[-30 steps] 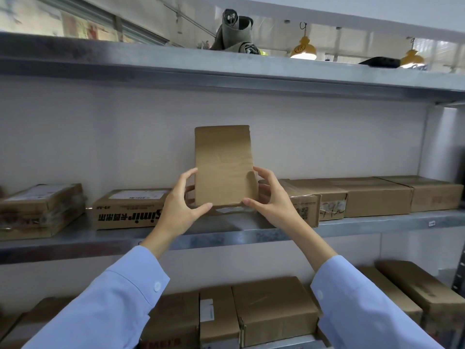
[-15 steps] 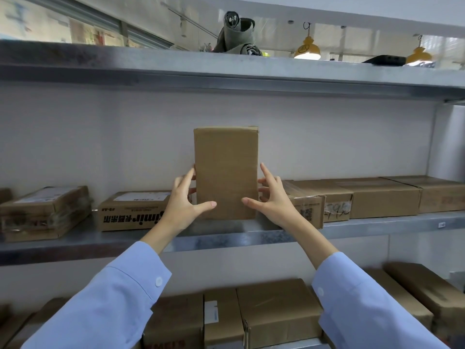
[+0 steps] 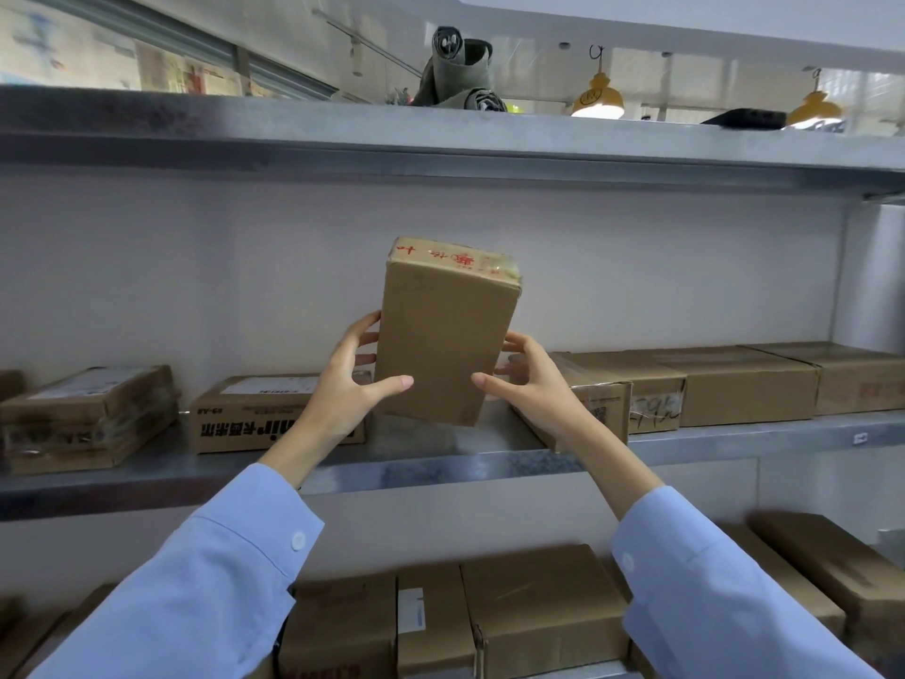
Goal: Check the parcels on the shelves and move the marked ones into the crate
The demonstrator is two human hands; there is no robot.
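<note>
Cardboard parcel is being held upright, slightly tilted, over the middle shelf; left hand and right hand are gripping its sides. Checking step: red writing is showing on top, likely calling for carrying to the unseen crate.

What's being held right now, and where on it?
A cardboard parcel, tilted on end. The left hand and right hand grip its lower side edges, thumbs on the front face.

Your grey middle shelf has flat brown boxes: a taped box and a printed box on your left, a row of boxes on your right. The top shelf holds a rolled grey cloth. More boxes lie below.
</note>
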